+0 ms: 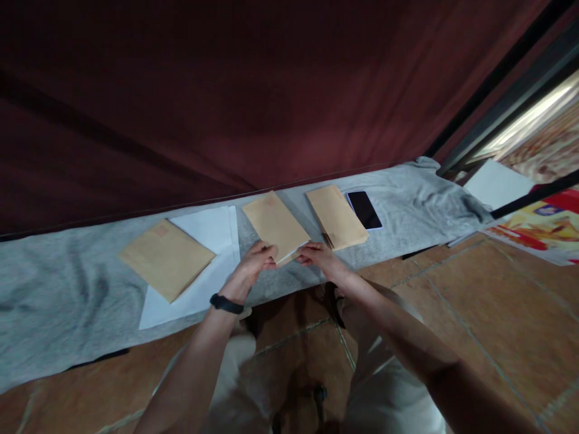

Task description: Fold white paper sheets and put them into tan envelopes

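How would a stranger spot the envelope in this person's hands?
Look for the long grey cloth below the dark red fabric. Near its middle, between the white sheet and the stack of brown envelopes beside the phone, is the envelope. Unlike its neighbours, it has the left hand and right hand gripping its near end, where a white strip shows.

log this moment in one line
left hand: holds envelope | right hand: holds same envelope | left envelopes: on white sheet | right envelopes: beside phone

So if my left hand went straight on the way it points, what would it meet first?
Likely the envelope your left hand holds; whether it would pass above or below is unclear.
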`<state>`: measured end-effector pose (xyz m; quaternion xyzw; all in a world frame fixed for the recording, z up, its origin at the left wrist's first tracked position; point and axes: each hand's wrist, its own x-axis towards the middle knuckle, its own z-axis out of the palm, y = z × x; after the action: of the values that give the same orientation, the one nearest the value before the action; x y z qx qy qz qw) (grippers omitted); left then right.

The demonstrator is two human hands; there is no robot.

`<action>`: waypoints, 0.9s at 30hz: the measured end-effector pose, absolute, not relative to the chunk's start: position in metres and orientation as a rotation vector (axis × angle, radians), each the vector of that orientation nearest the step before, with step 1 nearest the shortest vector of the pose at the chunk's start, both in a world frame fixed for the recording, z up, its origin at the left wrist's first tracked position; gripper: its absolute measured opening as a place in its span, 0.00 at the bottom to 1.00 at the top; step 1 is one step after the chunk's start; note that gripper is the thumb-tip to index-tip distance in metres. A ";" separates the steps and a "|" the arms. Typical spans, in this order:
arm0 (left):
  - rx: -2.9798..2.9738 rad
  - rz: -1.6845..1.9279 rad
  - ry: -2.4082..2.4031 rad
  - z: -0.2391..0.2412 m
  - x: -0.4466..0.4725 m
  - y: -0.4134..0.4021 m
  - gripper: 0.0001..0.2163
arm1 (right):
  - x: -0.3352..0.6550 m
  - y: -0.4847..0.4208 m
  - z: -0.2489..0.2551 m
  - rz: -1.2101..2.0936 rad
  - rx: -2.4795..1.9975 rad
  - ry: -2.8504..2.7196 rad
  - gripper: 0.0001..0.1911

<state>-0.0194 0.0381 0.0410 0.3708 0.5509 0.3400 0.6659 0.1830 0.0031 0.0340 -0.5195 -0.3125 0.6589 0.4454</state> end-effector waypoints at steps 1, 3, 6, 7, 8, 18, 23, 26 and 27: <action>0.859 0.750 1.260 0.041 -0.020 0.038 0.13 | 0.185 0.002 0.034 1.651 -1.313 -0.777 0.09; 0.881 0.730 1.286 0.040 -0.019 0.040 0.12 | 0.188 0.000 0.034 1.692 -1.350 -0.800 0.09; 0.892 0.707 1.322 0.038 -0.017 0.043 0.11 | 0.194 -0.001 0.031 1.728 -1.383 -0.862 0.10; 0.899 0.707 1.342 0.037 -0.016 0.044 0.11 | 0.196 -0.001 0.030 1.720 -1.396 -0.885 0.10; 0.910 0.708 1.363 0.035 -0.016 0.045 0.11 | 0.198 -0.001 0.028 1.700 -1.411 -0.913 0.10; 1.078 0.614 1.450 0.030 -0.025 0.054 0.08 | 0.210 0.003 0.023 0.569 -1.485 -2.029 0.15; 1.199 0.638 1.560 0.030 -0.032 0.051 0.10 | 0.203 0.012 0.024 0.402 -1.418 -2.323 0.23; 1.414 0.648 1.709 0.032 -0.033 0.045 0.18 | 0.201 0.017 0.023 0.408 -1.370 -2.420 0.24; 1.511 0.639 1.754 0.032 -0.033 0.042 0.20 | 0.201 0.018 0.023 0.408 -1.359 -2.442 0.23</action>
<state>-0.0327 0.0417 0.0325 0.5866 0.6809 0.2480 0.3616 0.2013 0.0182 0.0225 -0.4752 -0.8537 0.1427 0.1582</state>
